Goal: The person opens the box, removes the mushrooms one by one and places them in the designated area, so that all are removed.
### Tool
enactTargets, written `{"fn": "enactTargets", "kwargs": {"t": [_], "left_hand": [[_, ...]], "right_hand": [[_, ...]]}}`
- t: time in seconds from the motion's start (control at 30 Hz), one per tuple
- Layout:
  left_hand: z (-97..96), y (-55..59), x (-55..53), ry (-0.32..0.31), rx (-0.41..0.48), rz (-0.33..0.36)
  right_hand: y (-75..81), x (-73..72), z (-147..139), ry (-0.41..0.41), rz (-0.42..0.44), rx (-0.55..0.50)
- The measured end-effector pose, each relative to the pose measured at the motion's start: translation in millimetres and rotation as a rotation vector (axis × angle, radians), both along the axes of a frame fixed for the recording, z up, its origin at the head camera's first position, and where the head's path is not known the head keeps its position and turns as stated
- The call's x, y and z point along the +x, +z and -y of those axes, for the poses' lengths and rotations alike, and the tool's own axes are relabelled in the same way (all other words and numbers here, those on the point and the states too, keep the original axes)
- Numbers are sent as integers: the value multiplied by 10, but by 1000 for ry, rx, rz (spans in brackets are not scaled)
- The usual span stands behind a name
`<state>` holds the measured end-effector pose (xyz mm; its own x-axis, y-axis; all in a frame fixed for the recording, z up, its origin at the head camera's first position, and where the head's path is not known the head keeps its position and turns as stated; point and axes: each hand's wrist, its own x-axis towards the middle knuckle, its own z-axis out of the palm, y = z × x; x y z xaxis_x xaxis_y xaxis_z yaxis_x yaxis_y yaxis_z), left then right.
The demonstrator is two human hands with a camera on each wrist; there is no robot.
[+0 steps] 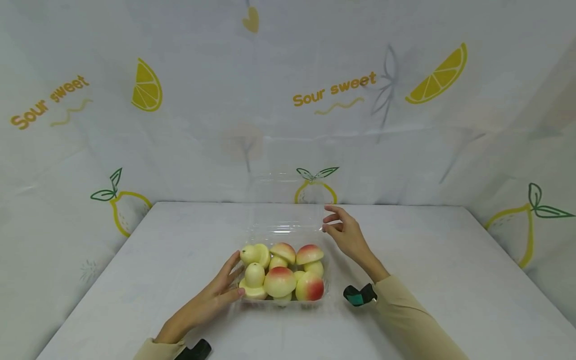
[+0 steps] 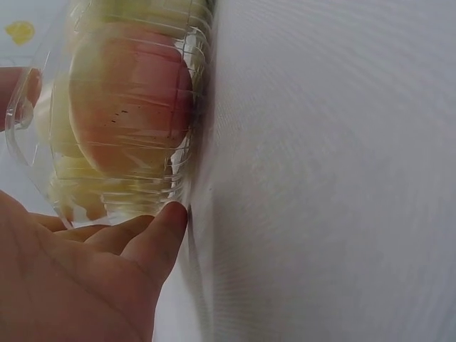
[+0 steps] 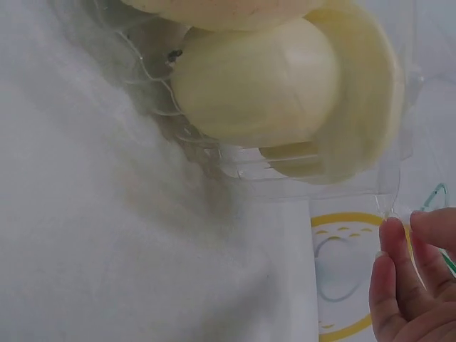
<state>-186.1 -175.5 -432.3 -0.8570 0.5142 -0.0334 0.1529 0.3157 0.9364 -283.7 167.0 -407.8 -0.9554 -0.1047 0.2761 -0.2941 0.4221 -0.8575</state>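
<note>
A clear plastic clamshell box (image 1: 310, 303) sits on the table, filled with several mushroom-shaped pieces (image 1: 280, 281), pale yellow with red-blushed caps. Its transparent lid (image 1: 285, 227) stands raised at the back. My left hand (image 1: 216, 295) grips the box's left side, thumb over the front rim and fingers along the wall; in the left wrist view the fingertips (image 2: 171, 214) reach low, near the table. At the lid's right edge, my right hand (image 1: 346, 235) pinches the thin plastic between thumb and fingertips. The right wrist view shows those fingers (image 3: 399, 263) right at the plastic corner.
The white table (image 1: 180, 240) extends on both sides of the box. Behind it hangs a pale cloth (image 1: 202, 125) printed with lemons and lettering. Dark wrist straps (image 1: 360, 295) show below the right forearm and at the left wrist.
</note>
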Motion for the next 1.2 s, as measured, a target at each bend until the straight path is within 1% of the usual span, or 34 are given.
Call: {"fn": "enactTargets", "kwargs": {"t": [0.23, 0.4, 0.57, 0.7, 0.83, 0.97, 1.07, 1.2], "left_hand": [[15, -1, -6, -17, -17, -36], [16, 6, -3, -20, -30, -41], [8, 14, 40, 2, -16, -25], [3, 10, 91, 16, -5, -22], [-4, -19, 120, 29, -12, -48], [-23, -49, 145, 59, -52, -72], [-40, -70, 162, 82, -79, -81], [-56, -85, 177, 104, -89, -82]], "right_hand": [[-31, -16, -18, -24, 43, 35], [-69, -4, -52, -11, 64, 67], [-99, 14, -61, 5, 91, 104], [-109, 23, -67, -2, 106, 122], [-123, 29, -73, -13, 127, 130], [-136, 42, -69, -14, 153, 131], [-143, 60, -65, -12, 152, 123], [-152, 100, -76, -11, 115, 122]]}}
